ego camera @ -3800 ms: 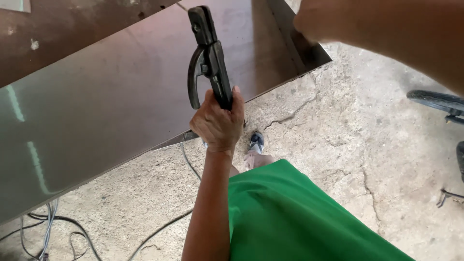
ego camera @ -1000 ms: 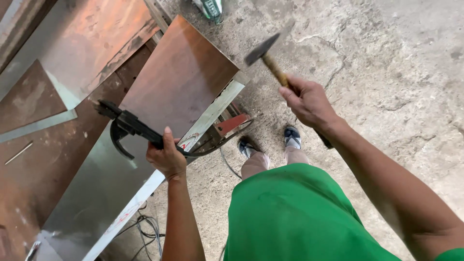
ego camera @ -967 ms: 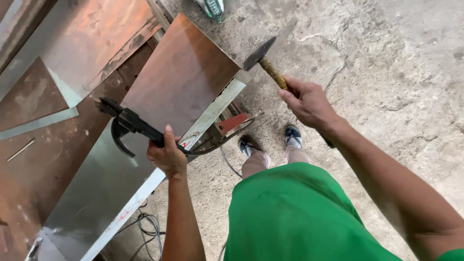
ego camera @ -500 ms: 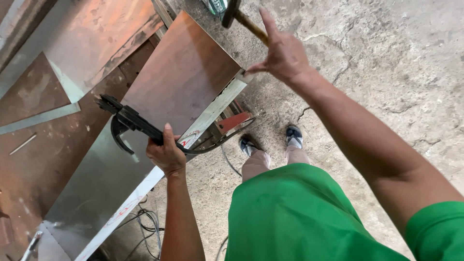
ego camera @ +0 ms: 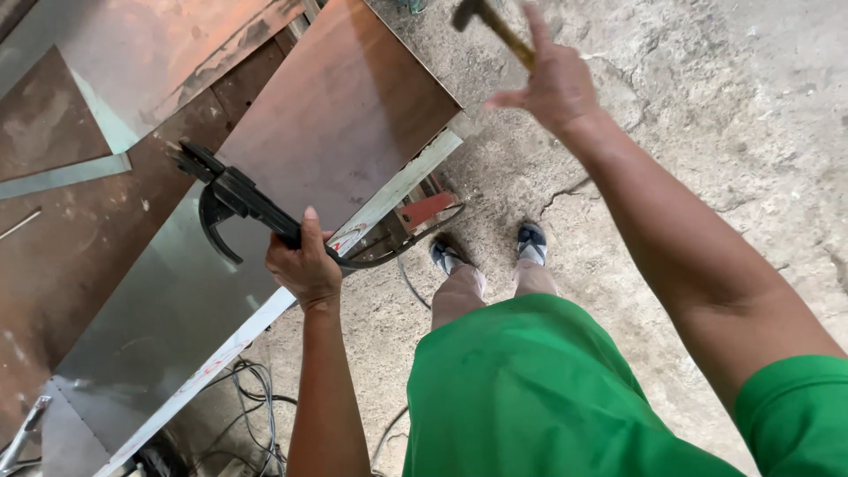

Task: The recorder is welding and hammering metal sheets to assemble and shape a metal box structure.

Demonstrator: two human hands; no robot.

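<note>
Gripping a black welding clamp (ego camera: 238, 199) at frame centre-left, our left hand (ego camera: 305, 265) holds it over the metal sheet (ego camera: 336, 132). Our right hand (ego camera: 552, 84), top centre, loosely holds a hammer (ego camera: 495, 26), fingers partly spread.

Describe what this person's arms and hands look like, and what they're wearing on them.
Both hands are bare: no gloves, rings or watch show on the left hand or the right hand. Both forearms are uncovered. A short green sleeve covers the right upper arm, matching the green shirt. The left sleeve is out of view.
</note>
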